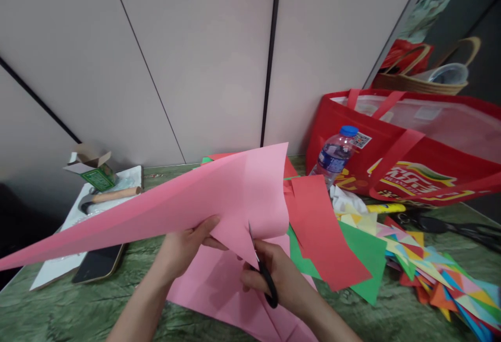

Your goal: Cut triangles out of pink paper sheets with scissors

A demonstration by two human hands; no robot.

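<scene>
Midway along the bench [70, 310], a long pink sheet [188, 196] is suspended between two hands, its tapering end crossing the line of the left edge and leaving view, its broad end curling towards the far edge. The left hand [188, 248] pinches the sheet, thumb above and fingers beneath, apparently to steady it beside the cut. The right hand [279, 269] is closed about the handles of black scissors [269, 284], whose blade stands up through the paper; a pointed flap hangs between the hands, which are near but apart. Lifting the sheet presumably leaves the lower blade room above the pink paper [219, 279] lying beneath. Bare bench surface shows between the left forearm and the phone [99, 263], near the left edge. To the right, room looks tighter: red paper [321, 227] overlaps green paper [368, 258] just beyond the right hand, with folded coloured pieces [442, 274] heaped towards the right edge. Behind these, a bottle [331, 156] stands before a red bag [376, 149]. The near edge is not visible.
</scene>
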